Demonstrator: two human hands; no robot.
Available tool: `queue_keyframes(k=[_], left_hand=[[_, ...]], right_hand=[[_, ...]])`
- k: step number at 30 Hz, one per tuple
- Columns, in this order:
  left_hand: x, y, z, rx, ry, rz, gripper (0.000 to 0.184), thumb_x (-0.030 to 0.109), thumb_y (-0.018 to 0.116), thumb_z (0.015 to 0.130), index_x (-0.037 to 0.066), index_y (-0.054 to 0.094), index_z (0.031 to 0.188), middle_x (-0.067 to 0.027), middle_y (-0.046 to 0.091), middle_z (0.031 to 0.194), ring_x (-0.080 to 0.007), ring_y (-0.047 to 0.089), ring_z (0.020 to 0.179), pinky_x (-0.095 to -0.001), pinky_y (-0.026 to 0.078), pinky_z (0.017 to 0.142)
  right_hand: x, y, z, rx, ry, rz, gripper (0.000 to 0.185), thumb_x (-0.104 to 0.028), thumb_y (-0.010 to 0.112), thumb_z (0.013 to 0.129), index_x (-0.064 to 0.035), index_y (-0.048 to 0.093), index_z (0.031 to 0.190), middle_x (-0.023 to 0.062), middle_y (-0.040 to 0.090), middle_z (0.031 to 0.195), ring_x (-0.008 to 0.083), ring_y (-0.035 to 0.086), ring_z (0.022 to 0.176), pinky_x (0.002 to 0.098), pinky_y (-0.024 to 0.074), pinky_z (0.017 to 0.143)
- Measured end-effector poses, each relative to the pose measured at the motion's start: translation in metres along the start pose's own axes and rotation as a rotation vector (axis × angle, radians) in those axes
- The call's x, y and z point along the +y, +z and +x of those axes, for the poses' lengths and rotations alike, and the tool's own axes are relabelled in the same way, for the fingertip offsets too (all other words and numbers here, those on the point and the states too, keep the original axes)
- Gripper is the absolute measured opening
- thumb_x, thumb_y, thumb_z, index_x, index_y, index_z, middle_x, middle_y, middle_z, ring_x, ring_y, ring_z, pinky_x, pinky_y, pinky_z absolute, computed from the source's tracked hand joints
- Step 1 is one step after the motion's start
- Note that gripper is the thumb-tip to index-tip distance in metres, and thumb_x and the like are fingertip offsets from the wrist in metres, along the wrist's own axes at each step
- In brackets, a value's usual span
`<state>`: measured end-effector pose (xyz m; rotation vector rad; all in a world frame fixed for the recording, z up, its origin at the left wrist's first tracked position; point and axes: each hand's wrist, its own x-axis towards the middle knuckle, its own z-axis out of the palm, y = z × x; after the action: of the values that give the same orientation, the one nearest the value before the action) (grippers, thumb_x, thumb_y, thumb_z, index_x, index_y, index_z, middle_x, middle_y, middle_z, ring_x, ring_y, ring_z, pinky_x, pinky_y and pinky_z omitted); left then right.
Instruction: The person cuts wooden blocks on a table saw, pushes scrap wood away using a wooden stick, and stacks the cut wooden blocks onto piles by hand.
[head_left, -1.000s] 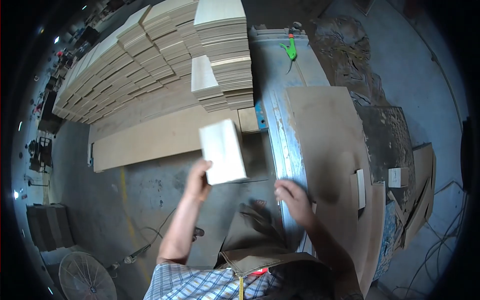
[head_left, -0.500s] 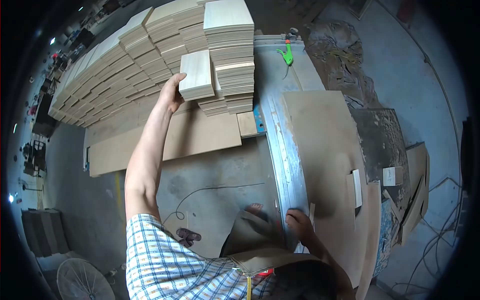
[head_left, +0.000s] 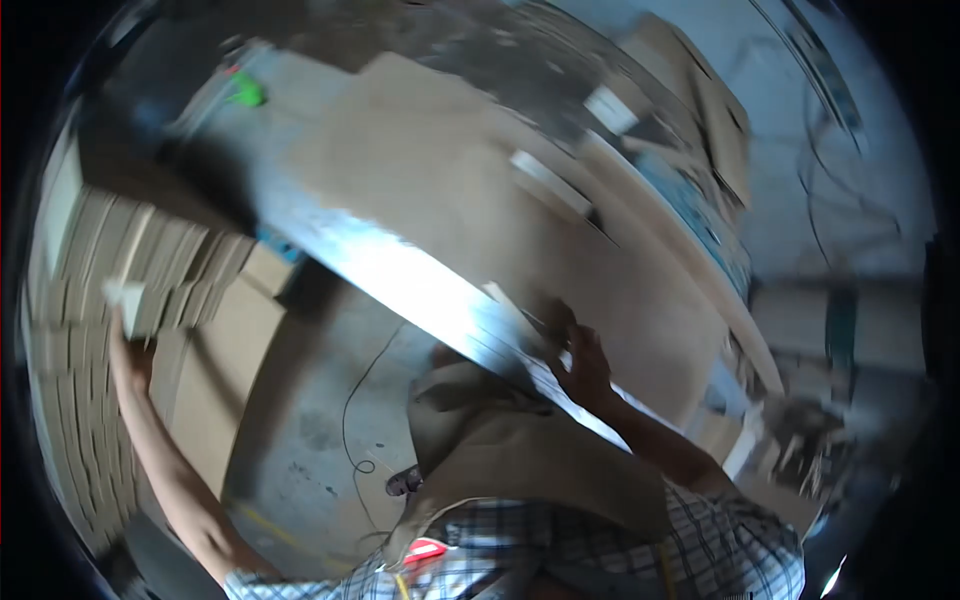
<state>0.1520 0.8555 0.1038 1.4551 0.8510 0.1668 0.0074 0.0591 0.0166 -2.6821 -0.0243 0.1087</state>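
Boards (head_left: 165, 255), uneven edges (head_left: 85, 410), floor gap (head_left: 310, 400) nearby

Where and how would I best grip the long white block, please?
Probably mid-length, pinched across its long edges, with the right hand coming from the near side: the long white block is slender, and the brown board looks bare there.

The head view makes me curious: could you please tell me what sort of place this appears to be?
Probably a woodworking workshop, judging by the stacked thin boards, the long shiny metal rail and the broad brown work surface beside it.
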Motion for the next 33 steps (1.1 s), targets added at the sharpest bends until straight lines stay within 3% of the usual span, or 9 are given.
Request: queue_keyframes(k=[2,4,7,9,12,18,21,23,33], left_hand=[[-0.007,0.005,-0.010,-0.119,-0.048,-0.297,0.079,0.054,0.070,0.096,0.007,0.044,0.154,-0.0124,0.050,0.149,-0.0231,0.050,0.129,-0.0402,0.042,0.107],[-0.067,-0.025,0.014,0.052,0.013,-0.587,0.049,0.042,0.062,0.104,0.004,0.058,0.135,-0.0062,0.062,0.121,-0.0187,0.058,0.110,-0.0335,0.048,0.092],[-0.127,0.036,-0.077,0.372,0.076,-0.445,0.015,0.021,0.065,0.102,0.006,0.065,0.104,-0.0010,0.059,0.094,-0.0123,0.053,0.083,-0.0320,0.049,0.078],[-0.165,0.085,-0.149,0.247,-0.006,-0.209,0.020,0.024,0.068,0.101,0.012,0.063,0.086,0.0034,0.055,0.078,-0.0090,0.053,0.071,-0.0288,0.049,0.071],[-0.217,0.163,-0.227,-0.040,-0.281,-0.248,0.012,0.018,0.070,0.100,0.008,0.070,0.105,-0.0014,0.067,0.089,-0.0104,0.062,0.075,-0.0271,0.050,0.065],[-0.246,0.259,-0.302,-0.431,-0.307,0.011,0.022,0.006,0.063,0.103,-0.001,0.066,0.123,-0.0041,0.067,0.097,-0.0113,0.063,0.080,-0.0264,0.055,0.074],[-0.249,0.267,-0.298,-0.516,-0.243,0.064,0.024,0.007,0.063,0.103,-0.003,0.065,0.125,-0.0051,0.068,0.100,-0.0109,0.063,0.080,-0.0261,0.055,0.075],[-0.249,0.270,-0.293,-0.541,-0.219,0.092,0.024,0.007,0.063,0.103,-0.003,0.065,0.125,-0.0052,0.068,0.101,-0.0108,0.063,0.079,-0.0258,0.055,0.075],[-0.249,0.284,-0.286,-0.636,-0.211,0.238,0.023,0.006,0.063,0.103,-0.002,0.066,0.124,-0.0042,0.069,0.099,-0.0103,0.063,0.078,-0.0253,0.053,0.074]], right_hand=[[0.008,0.001,-0.014,-0.043,0.148,-0.116,0.054,-0.025,0.068,0.094,0.0012,0.050,0.137,0.0266,0.056,0.122,0.0457,0.057,0.113,0.0550,0.0497,0.095],[0.021,0.009,-0.026,-0.009,0.171,-0.142,0.051,-0.026,0.068,0.093,0.0013,0.053,0.133,0.0249,0.056,0.121,0.0443,0.057,0.113,0.0544,0.0505,0.095],[0.041,0.020,-0.037,0.015,0.120,-0.169,0.050,-0.026,0.071,0.090,0.0019,0.056,0.128,0.0229,0.055,0.123,0.0431,0.056,0.116,0.0535,0.0509,0.095],[0.044,0.023,-0.041,0.015,0.081,-0.170,0.052,-0.026,0.074,0.088,0.0025,0.057,0.127,0.0226,0.053,0.126,0.0433,0.055,0.119,0.0532,0.0505,0.097],[0.043,0.020,-0.030,0.062,-0.011,-0.207,0.041,-0.018,0.073,0.084,0.0004,0.061,0.118,0.0201,0.056,0.118,0.0388,0.059,0.112,0.0494,0.0533,0.091],[0.044,0.026,-0.012,0.256,-0.159,-0.216,0.028,-0.011,0.069,0.082,-0.0047,0.061,0.108,0.0137,0.062,0.100,0.0342,0.065,0.090,0.0462,0.0552,0.079],[0.036,0.037,-0.001,0.296,-0.093,-0.131,0.024,-0.015,0.063,0.090,-0.0017,0.058,0.109,0.0185,0.063,0.099,0.0373,0.066,0.089,0.0509,0.0539,0.081],[0.018,0.037,0.023,-0.118,0.291,0.114,0.023,-0.017,0.058,0.097,0.0008,0.055,0.111,0.0238,0.067,0.094,0.0403,0.068,0.089,0.0530,0.0532,0.081],[-0.028,0.087,0.138,0.055,0.520,0.842,0.032,-0.028,0.054,0.104,0.0014,0.061,0.112,0.0259,0.068,0.096,0.0420,0.068,0.094,0.0490,0.0513,0.086]])
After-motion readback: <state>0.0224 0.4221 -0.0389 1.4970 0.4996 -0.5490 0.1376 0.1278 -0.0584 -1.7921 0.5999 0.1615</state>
